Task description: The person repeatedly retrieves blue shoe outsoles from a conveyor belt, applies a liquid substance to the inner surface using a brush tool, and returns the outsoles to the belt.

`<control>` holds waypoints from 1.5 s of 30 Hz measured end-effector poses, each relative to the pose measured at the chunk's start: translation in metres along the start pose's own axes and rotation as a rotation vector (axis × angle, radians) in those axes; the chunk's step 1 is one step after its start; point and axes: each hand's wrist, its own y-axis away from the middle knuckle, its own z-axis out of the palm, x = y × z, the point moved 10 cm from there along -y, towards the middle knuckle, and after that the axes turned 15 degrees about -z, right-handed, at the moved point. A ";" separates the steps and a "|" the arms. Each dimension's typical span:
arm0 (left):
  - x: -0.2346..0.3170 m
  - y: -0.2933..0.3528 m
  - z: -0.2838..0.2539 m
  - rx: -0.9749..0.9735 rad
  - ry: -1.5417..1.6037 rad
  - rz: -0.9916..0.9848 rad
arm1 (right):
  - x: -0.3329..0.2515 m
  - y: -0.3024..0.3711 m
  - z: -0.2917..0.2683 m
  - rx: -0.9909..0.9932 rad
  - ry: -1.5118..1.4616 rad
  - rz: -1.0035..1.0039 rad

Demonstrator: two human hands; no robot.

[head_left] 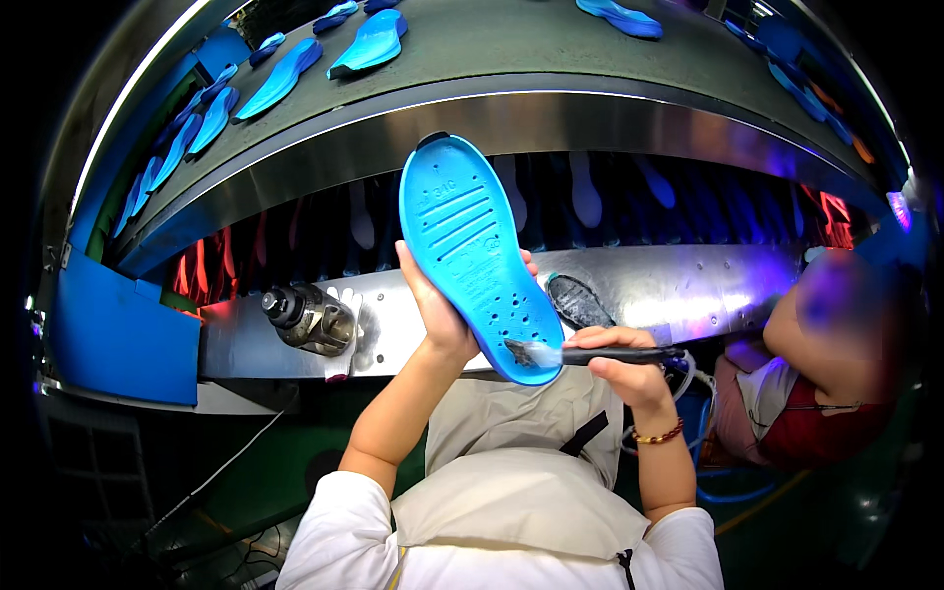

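1. Behind the work runs a curved grey conveyor belt (511,44) carrying loose blue insoles (369,41), with a shiny steel surface (688,285) below it, where a metal canister (310,318) sits well to the left of the held sole
2. Raised above that surface, the blue sole (477,256) stands tilted, heel end up, its grooved and perforated face toward the camera
3. It looks light, thin and slightly flexible, likely foam; it is best held along the long edges near the middle, clear of the face being brushed
4. My left hand (438,310) is clamped on the sole's left edge, fingers wrapped behind it
5. My right hand (624,364) is closed around a dark-handled brush (590,354), bristles touching the sole's lower tip
6. To the right of the sole sits another person (816,383)
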 end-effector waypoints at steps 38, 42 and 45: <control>-0.044 0.034 -0.024 -0.035 -0.410 -0.726 | -0.053 -0.012 0.035 -0.704 0.496 0.012; -0.037 0.029 -0.044 -0.035 -0.343 -0.678 | -0.034 -0.021 -0.018 -0.254 0.502 0.230; -0.026 0.027 -0.032 -0.053 -0.341 -0.651 | -0.049 -0.015 0.005 -0.441 0.509 -0.111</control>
